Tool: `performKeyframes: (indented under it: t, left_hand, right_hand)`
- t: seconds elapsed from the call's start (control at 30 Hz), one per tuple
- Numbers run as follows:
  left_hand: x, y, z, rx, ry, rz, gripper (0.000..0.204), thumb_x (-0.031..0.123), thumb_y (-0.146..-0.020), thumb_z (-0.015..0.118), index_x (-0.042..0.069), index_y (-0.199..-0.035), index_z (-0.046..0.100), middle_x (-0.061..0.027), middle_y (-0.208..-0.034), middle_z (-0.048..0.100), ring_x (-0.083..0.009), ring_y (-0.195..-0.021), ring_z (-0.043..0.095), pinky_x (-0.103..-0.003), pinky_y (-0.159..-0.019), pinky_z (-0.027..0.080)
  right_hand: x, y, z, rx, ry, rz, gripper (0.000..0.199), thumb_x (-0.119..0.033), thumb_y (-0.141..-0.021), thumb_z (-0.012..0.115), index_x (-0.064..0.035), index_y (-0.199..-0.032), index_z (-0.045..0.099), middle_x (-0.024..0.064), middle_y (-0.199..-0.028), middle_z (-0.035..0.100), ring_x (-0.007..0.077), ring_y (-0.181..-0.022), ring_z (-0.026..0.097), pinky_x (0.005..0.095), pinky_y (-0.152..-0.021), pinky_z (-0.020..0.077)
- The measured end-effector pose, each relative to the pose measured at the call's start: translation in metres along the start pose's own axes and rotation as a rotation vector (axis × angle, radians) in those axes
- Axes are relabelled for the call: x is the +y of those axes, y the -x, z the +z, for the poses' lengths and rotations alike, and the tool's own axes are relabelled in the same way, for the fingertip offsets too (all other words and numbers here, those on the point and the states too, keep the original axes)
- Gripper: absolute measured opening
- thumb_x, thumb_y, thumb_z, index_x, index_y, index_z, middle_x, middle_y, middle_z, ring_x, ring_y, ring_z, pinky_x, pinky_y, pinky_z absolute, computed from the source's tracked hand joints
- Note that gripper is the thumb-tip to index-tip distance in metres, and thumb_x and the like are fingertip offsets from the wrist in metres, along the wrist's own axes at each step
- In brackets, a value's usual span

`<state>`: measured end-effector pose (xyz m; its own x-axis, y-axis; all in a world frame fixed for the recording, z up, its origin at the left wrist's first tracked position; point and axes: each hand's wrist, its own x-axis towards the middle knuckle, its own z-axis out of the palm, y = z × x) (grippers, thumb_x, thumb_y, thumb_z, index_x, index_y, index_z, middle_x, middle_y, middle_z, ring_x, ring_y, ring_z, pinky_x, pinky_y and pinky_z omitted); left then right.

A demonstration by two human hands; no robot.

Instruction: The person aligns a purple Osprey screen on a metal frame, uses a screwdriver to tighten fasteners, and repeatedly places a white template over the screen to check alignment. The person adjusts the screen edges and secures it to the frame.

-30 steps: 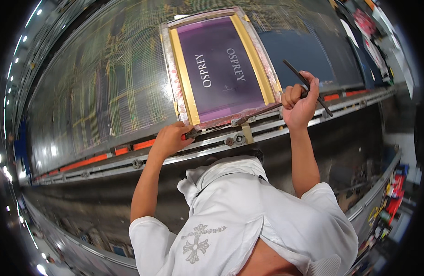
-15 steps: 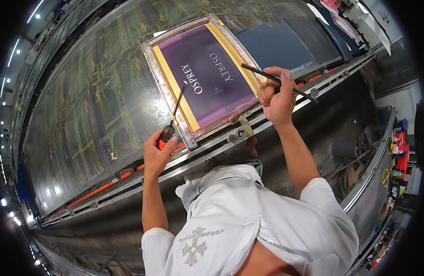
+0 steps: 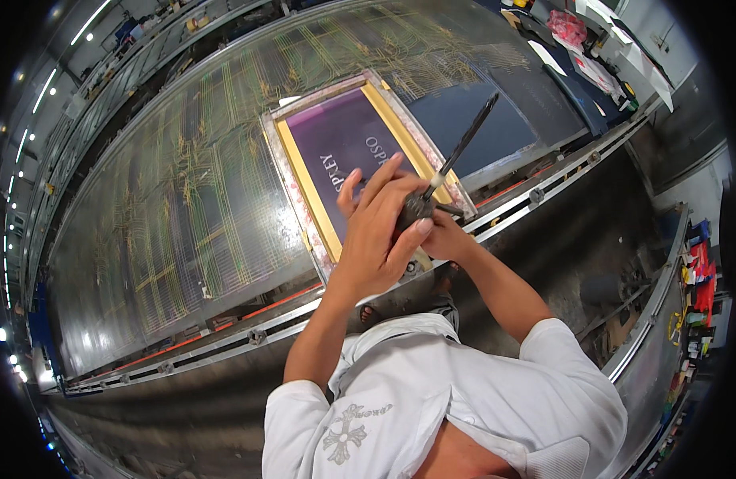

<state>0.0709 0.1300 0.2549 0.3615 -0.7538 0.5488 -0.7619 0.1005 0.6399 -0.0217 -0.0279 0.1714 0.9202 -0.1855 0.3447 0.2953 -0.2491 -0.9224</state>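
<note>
In front of my body, my left hand [image 3: 372, 239] is closed on a screwdriver-like tool [image 3: 416, 209] with a dark rounded handle, a pale collar and a long dark shaft pointing up and right. Its forefingers are partly spread. Close behind and below it, my right hand [image 3: 448, 239] is closed on a dark rod [image 3: 450, 210], most of which is hidden by the left hand and the handle. Both hands overlap the near edge of a screen-printing frame [image 3: 276, 148]. Yellow tape borders its dark purple mesh [image 3: 324, 132], which carries pale lettering.
A long grey table [image 3: 248, 255] marked with fine yellow and green lines lies under the frame. Dark blue sheet material [image 3: 476, 124] lies right of it. A metal rail [image 3: 292, 315] runs along the near edge. Pink crumpled material [image 3: 567, 27] sits at the far right end.
My left hand has moved right and up with the tool, whose shaft now leans right. My right hand has come down and left with the rod, so the hands now meet.
</note>
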Motion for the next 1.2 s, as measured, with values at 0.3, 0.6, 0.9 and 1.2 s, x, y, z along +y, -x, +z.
performKeyframes:
  t: [0.3, 0.6, 0.9, 1.2]
  left_hand:
    - [0.012, -0.009, 0.027, 0.06, -0.293, -0.045, 0.045, 0.041, -0.096, 0.061, 0.003, -0.12, 0.06, -0.0108, -0.127, 0.062, -0.0339, -0.145, 0.041, -0.053, -0.12, 0.01]
    - [0.024, -0.03, 0.075, 0.172, -0.301, -0.091, 0.057, 0.039, -0.069, 0.091, 0.012, -0.112, 0.065, -0.0067, -0.112, 0.068, -0.0298, -0.136, 0.053, -0.05, -0.121, 0.016]
    - [-0.003, -0.006, 0.108, 0.945, -0.147, -0.074, 0.044, 0.043, -0.106, 0.051, 0.005, -0.084, 0.055, -0.0324, -0.159, 0.031, -0.047, -0.153, 0.02, -0.059, -0.12, 0.023]
    - [0.006, 0.021, 0.119, 1.084, 0.466, -0.122, 0.057, 0.057, -0.109, 0.027, 0.012, -0.111, 0.062, -0.0285, -0.151, 0.043, -0.0252, -0.076, 0.064, -0.039, -0.078, 0.05]
  right_hand:
    - [-0.103, -0.019, -0.064, 0.0, 0.14, -0.138, 0.039, -0.023, -0.095, 0.068, -0.005, -0.13, 0.066, 0.0103, -0.134, 0.066, 0.0217, -0.128, 0.057, 0.0385, -0.11, 0.04]
    - [-0.056, -0.02, -0.136, 0.218, -0.854, -0.168, 0.024, -0.032, -0.111, 0.041, -0.0093, -0.11, 0.051, 0.0192, -0.092, 0.07, 0.0434, -0.114, 0.066, 0.0575, -0.109, 0.0452]
    - [0.08, 0.02, -0.226, -0.719, 0.285, 0.726, 0.039, -0.023, -0.1, 0.056, -0.0107, -0.137, 0.057, 0.008, -0.078, 0.062, 0.0185, -0.059, 0.061, 0.0321, -0.054, 0.0484]
    - [0.082, 0.0, -0.227, -1.111, 0.502, 0.485, 0.049, -0.012, -0.09, 0.057, -0.01, -0.138, 0.054, 0.0199, -0.102, 0.071, 0.0356, -0.103, 0.063, 0.0465, -0.093, 0.0483]
